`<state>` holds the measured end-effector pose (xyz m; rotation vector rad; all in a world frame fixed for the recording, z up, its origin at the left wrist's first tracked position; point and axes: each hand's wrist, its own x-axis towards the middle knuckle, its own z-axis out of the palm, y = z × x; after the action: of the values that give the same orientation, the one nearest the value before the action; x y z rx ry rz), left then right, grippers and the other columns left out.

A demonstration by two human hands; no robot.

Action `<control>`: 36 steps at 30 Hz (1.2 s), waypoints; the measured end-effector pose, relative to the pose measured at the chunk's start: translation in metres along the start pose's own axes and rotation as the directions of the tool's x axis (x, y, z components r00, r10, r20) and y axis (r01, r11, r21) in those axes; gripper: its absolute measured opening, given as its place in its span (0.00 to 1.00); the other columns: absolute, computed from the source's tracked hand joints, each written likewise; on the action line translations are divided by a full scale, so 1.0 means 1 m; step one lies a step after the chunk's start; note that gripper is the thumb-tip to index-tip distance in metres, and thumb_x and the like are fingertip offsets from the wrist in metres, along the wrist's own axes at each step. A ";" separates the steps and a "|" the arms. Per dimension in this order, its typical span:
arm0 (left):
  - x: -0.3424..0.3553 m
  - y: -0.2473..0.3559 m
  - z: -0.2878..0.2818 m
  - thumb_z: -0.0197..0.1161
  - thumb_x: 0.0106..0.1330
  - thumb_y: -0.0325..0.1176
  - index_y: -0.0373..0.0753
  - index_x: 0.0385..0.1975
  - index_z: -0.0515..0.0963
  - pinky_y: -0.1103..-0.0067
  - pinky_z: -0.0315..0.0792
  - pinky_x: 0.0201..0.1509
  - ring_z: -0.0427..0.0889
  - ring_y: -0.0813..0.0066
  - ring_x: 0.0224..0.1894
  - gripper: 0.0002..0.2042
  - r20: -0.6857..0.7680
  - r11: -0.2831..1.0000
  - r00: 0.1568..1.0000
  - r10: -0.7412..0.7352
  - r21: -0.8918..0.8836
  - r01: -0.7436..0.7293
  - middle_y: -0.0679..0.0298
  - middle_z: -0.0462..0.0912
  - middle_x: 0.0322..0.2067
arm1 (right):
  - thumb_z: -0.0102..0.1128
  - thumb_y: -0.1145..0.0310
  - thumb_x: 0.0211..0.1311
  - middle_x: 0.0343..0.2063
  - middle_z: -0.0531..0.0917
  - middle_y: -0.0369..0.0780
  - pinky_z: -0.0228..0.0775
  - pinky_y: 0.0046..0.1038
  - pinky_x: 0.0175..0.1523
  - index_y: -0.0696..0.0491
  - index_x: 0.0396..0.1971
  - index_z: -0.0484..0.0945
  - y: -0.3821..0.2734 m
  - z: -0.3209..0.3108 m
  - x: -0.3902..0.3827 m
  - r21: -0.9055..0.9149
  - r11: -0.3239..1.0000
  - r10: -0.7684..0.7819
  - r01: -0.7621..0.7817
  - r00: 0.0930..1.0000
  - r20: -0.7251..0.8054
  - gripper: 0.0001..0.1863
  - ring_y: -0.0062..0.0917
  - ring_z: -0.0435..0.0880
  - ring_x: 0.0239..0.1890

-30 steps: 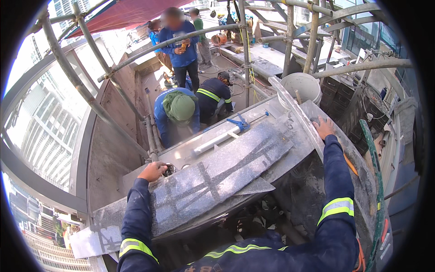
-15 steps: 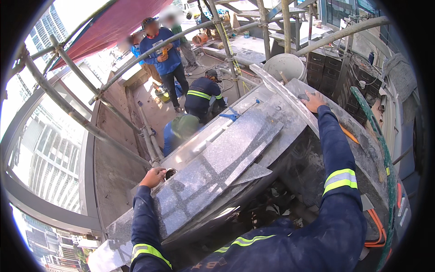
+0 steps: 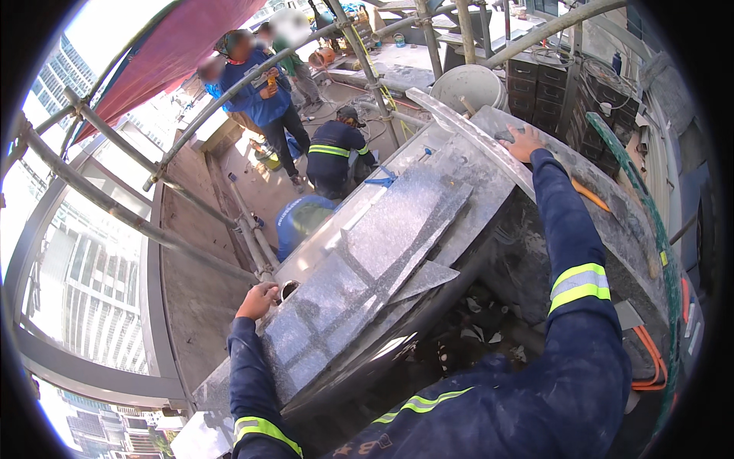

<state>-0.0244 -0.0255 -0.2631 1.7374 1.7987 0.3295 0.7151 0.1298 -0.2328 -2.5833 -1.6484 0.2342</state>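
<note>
My left hand [image 3: 258, 300] is at the far left edge of a speckled grey stone slab [image 3: 390, 229], its fingers bent. The fingertips are beside the round open end of a metal tube [image 3: 289, 289]; what they grip, if anything, is hidden. My right hand [image 3: 524, 143] lies flat with spread fingers on another dusty grey slab [image 3: 589, 172], just right of a long pale stone strip [image 3: 470, 138]. A triangular stone offcut [image 3: 425, 281] sticks out from under the speckled slab. On the slabs' far side lies a blue clamp [image 3: 382, 179].
Scaffold tubes [image 3: 145, 222] cross the left and back. A white bucket [image 3: 470, 88] stands behind the strip. Several co-workers are beyond the slabs, one crouching [image 3: 332, 157]. A dark cavity with rubble [image 3: 478, 314] opens before me. A green level-like bar [image 3: 634, 191] and orange hose [image 3: 650, 356] are right.
The view has shifted slightly, so the scene sits a little differently. Both my hands keep their places on the stone.
</note>
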 end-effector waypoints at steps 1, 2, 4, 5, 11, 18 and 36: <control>0.000 0.000 0.000 0.57 0.72 0.34 0.29 0.49 0.79 0.74 0.77 0.40 0.85 0.71 0.31 0.15 0.000 1.000 1.000 -0.004 0.002 0.004 0.56 0.86 0.33 | 0.50 0.32 0.62 0.74 0.51 0.46 0.44 0.58 0.72 0.31 0.73 0.55 0.000 0.000 -0.001 -0.007 1.000 0.000 0.000 1.000 -0.005 0.41 0.45 0.49 0.75; 0.000 -0.001 -0.001 0.57 0.72 0.34 0.29 0.49 0.79 0.74 0.76 0.39 0.84 0.71 0.30 0.15 0.005 0.999 0.999 0.043 0.032 -0.043 0.56 0.86 0.32 | 0.50 0.32 0.62 0.74 0.51 0.45 0.44 0.58 0.72 0.31 0.73 0.55 0.000 0.000 -0.002 -0.011 1.000 0.003 -0.003 1.000 -0.010 0.41 0.44 0.49 0.75; 0.001 -0.003 -0.001 0.57 0.72 0.35 0.29 0.48 0.79 0.74 0.76 0.39 0.84 0.71 0.30 0.15 0.002 0.999 0.999 0.034 0.013 -0.034 0.56 0.86 0.32 | 0.50 0.32 0.62 0.74 0.52 0.45 0.44 0.58 0.72 0.31 0.73 0.55 0.005 0.004 0.006 -0.012 1.000 -0.013 0.013 1.000 -0.025 0.41 0.44 0.49 0.75; 0.002 -0.004 -0.001 0.57 0.72 0.35 0.29 0.48 0.79 0.74 0.76 0.39 0.84 0.71 0.30 0.15 0.000 1.000 1.000 0.031 0.004 -0.031 0.56 0.86 0.32 | 0.50 0.32 0.62 0.74 0.52 0.45 0.45 0.58 0.72 0.31 0.73 0.55 0.005 0.005 0.007 -0.012 1.000 -0.020 0.020 0.999 -0.034 0.41 0.44 0.49 0.75; 0.004 -0.010 0.000 0.57 0.72 0.35 0.30 0.50 0.79 0.75 0.76 0.39 0.84 0.72 0.30 0.15 0.001 1.000 1.000 0.005 -0.009 -0.005 0.57 0.86 0.32 | 0.49 0.32 0.62 0.74 0.51 0.45 0.46 0.59 0.71 0.31 0.73 0.55 0.003 0.003 0.005 -0.019 1.000 -0.010 0.009 1.000 -0.006 0.41 0.45 0.49 0.75; 0.004 -0.010 0.000 0.56 0.73 0.36 0.30 0.50 0.79 0.74 0.77 0.38 0.84 0.73 0.31 0.16 -0.009 1.000 1.000 0.009 0.007 -0.009 0.57 0.86 0.31 | 0.49 0.33 0.64 0.74 0.51 0.45 0.46 0.59 0.71 0.29 0.73 0.55 0.006 0.005 0.008 -0.022 1.000 -0.016 0.016 1.000 -0.018 0.39 0.44 0.48 0.75; 0.004 -0.007 -0.004 0.56 0.73 0.36 0.27 0.50 0.77 0.74 0.77 0.39 0.85 0.71 0.32 0.17 0.020 1.000 1.000 -0.001 0.015 0.000 0.55 0.86 0.32 | 0.50 0.36 0.65 0.73 0.53 0.46 0.46 0.63 0.70 0.29 0.72 0.56 0.009 0.007 0.011 0.005 1.000 -0.022 0.022 1.000 -0.022 0.37 0.46 0.49 0.75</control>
<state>-0.0321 -0.0219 -0.2652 1.7445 1.7921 0.2984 0.7264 0.1359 -0.2415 -2.5528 -1.6657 0.2085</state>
